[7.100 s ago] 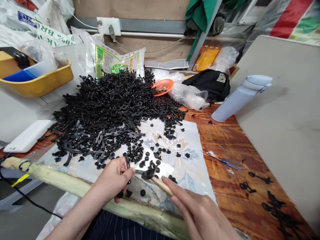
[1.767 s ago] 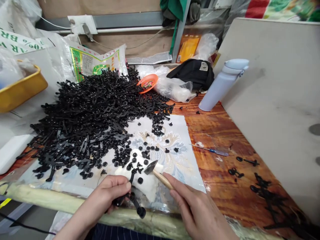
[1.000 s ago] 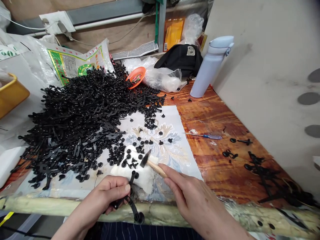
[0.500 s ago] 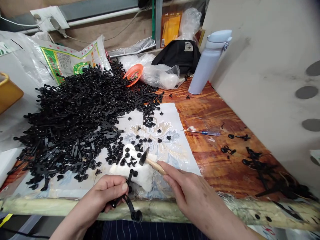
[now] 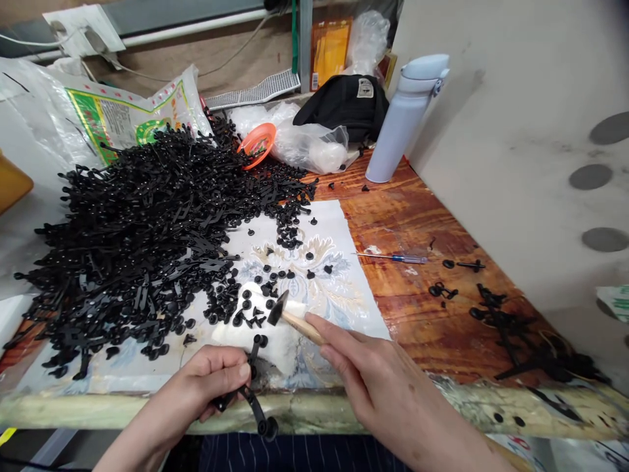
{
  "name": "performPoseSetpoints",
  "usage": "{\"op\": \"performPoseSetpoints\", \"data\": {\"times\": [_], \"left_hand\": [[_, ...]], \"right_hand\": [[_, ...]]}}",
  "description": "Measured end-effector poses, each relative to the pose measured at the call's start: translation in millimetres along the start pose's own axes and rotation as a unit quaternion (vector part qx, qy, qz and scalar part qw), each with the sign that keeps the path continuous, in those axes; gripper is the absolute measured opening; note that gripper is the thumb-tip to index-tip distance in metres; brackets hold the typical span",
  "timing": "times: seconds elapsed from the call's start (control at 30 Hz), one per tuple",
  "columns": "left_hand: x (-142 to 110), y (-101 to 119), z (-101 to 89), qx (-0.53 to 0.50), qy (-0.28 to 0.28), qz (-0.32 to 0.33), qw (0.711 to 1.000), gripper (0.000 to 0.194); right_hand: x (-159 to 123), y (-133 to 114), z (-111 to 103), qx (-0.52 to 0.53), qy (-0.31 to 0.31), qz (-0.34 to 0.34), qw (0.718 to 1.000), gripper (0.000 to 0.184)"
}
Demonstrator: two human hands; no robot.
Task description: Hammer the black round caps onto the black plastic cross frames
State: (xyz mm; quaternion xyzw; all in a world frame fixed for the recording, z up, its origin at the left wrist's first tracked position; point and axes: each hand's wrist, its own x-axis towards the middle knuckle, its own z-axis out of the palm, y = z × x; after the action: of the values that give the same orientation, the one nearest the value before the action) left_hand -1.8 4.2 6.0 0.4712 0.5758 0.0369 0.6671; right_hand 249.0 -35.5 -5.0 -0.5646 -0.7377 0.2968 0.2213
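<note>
My left hand (image 5: pixel 219 380) pinches a black plastic part (image 5: pixel 256 405) with knobbed ends, held over the table's front edge. One knobbed arm points up and away, another hangs down to the right. In my right hand (image 5: pixel 358 367) is a small hammer (image 5: pixel 299 322), gripped by its wooden handle. Its dark head is just above the white pad (image 5: pixel 282 351), to the upper right of the part's raised end; hammer and part are apart. Several small black caps (image 5: pixel 253 318) lie on the pad, left of the hammer head.
A big heap of black plastic parts (image 5: pixel 147 216) covers the left. At the back are an orange dish (image 5: pixel 258 145), a black bag (image 5: pixel 341 108) and a blue bottle (image 5: pixel 407 121). A screwdriver (image 5: pixel 400 258) lies right of the patterned cloth (image 5: pixel 361 295); more black parts (image 5: pixel 511 328) are at far right.
The hammer head has dipped slightly down and to the left, toward the part. My left hand keeps the same hold. The whole view has shifted a little.
</note>
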Motion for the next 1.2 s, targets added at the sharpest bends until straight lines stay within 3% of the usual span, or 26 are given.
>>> {"op": "performPoseSetpoints", "data": {"times": [0.13,0.27,0.53,0.63,0.77,1.0,1.1,1.2], "left_hand": [[0,-1,-0.2,0.017,0.001,-0.001,1.0,0.042],[1,1,0.1,0.025,-0.007,0.007,1.0,0.042],[1,-1,-3.6,0.023,-0.032,0.038,0.998,0.035],[2,-3,-4.9,0.012,-0.037,0.044,0.998,0.035],[3,1,-5.2,0.0,-0.03,0.018,0.999,0.035],[2,5,-9.3,-0.004,-0.03,-0.003,1.0,0.037],[3,0,-11.7,-0.02,-0.044,-0.005,0.999,0.038],[4,-5,-13.3,-0.017,-0.056,0.01,0.998,0.037]], "right_hand": [[-5,-3,-6,0.008,0.028,-0.04,0.999,0.044],[-9,-3,-1,-0.03,-0.005,-0.097,0.995,0.046],[-7,-12,-7,-0.008,0.061,-0.138,0.989,0.049],[-7,-13,-4,-0.053,0.038,-0.151,0.986,0.047],[-4,-14,-4,-0.082,-0.007,-0.118,0.99,0.047],[-4,-18,-15,0.016,0.06,-0.095,0.994,0.049],[6,-19,-3,0.074,0.018,-0.037,0.996,0.042],[22,-25,17,0.116,-0.034,0.045,0.992,0.019]]}}
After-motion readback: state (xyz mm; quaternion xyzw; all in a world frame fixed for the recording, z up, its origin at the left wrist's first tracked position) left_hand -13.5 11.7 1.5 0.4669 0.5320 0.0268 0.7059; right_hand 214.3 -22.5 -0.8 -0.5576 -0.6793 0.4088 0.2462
